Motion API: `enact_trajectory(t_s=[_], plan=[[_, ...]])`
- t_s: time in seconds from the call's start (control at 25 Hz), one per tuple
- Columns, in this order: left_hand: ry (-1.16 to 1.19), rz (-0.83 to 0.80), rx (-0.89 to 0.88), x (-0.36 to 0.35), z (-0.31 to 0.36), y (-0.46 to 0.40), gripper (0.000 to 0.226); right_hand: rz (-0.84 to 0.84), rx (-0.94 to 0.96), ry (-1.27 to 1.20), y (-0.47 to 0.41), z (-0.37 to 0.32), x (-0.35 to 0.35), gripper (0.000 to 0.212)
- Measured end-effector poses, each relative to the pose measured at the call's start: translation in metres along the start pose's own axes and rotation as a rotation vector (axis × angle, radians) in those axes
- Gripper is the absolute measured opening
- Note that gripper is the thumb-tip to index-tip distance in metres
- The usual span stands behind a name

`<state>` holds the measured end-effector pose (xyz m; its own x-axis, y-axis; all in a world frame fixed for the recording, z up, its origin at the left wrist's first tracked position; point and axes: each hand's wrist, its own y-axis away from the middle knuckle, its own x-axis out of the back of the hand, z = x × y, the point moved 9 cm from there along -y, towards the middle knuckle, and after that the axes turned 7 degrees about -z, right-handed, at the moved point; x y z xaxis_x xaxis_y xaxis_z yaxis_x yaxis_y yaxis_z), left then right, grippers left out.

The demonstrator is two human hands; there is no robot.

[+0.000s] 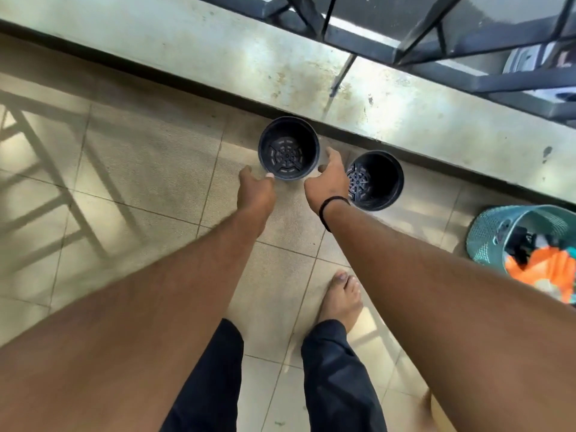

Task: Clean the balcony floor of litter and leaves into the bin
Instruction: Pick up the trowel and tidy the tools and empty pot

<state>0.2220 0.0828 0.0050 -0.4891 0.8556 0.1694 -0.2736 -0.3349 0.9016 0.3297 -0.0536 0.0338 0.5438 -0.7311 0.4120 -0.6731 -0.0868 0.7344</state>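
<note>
Against the balcony's low wall, two empty black plant pots stand on the tiled floor. Left hand and right hand flank the nearer pot, fingers loose, grasping nothing. Rightward, a teal bin holds litter; no writing is legible.

Bright daylight; railing shadows on floor; motion blur; wide-angle edge bending.

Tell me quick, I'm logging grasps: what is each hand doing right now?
Left hand: open, holding nothing, fingertips at the near rim of the black pot.
Right hand: open, holding nothing, reaching beside the same pot.
</note>
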Motion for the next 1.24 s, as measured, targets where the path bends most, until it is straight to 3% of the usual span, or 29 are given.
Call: enact_trajectory(t_s=[0.08,0.2,0.32,0.44,0.56,0.64,0.84,0.92,1.04,1.12,1.24], plan=[[-0.038,0.131,-0.027,-0.001,-0.01,0.017,0.043,0.074,-0.014,-0.071,0.011,0.014,0.007,0.049],[-0.097,0.027,-0.078,-0.04,-0.028,0.04,0.023,0.302,-0.031,-0.194,0.036,0.038,0.039,0.026],[-0.155,-0.144,-0.107,-0.092,-0.032,0.046,0.047,0.565,-0.166,-0.042,0.058,0.07,0.089,0.036],[-0.147,-0.184,-0.158,-0.132,-0.02,0.034,0.058,0.474,-0.321,-0.086,0.034,0.11,0.112,0.059],[-0.068,-0.195,-0.166,-0.168,-0.013,0.022,0.049,0.331,-0.313,-0.134,0.0,0.131,0.125,0.044],[-0.067,-0.229,-0.146,-0.186,-0.014,0.024,0.05,0.391,-0.32,-0.184,-0.007,0.137,0.14,0.038],[-0.077,-0.342,-0.063,-0.206,-0.022,0.02,0.044,0.467,-0.349,-0.383,-0.02,0.149,0.152,0.046],[-0.052,-0.233,-0.019,-0.183,-0.032,0.013,0.05,0.456,-0.345,-0.331,-0.017,0.145,0.149,0.047],[0.13,0.063,0.042,-0.116,-0.044,0.015,0.069,0.407,-0.401,-0.301,-0.006,0.142,0.13,0.051],[0.265,0.209,0.015,-0.069,-0.038,0.015,0.083,0.378,-0.477,-0.538,-0.004,0.146,0.108,0.054],[0.399,0.257,-0.047,-0.019,-0.006,-0.006,0.089,0.327,-0.615,-0.984,0.003,0.133,0.061,0.031]])
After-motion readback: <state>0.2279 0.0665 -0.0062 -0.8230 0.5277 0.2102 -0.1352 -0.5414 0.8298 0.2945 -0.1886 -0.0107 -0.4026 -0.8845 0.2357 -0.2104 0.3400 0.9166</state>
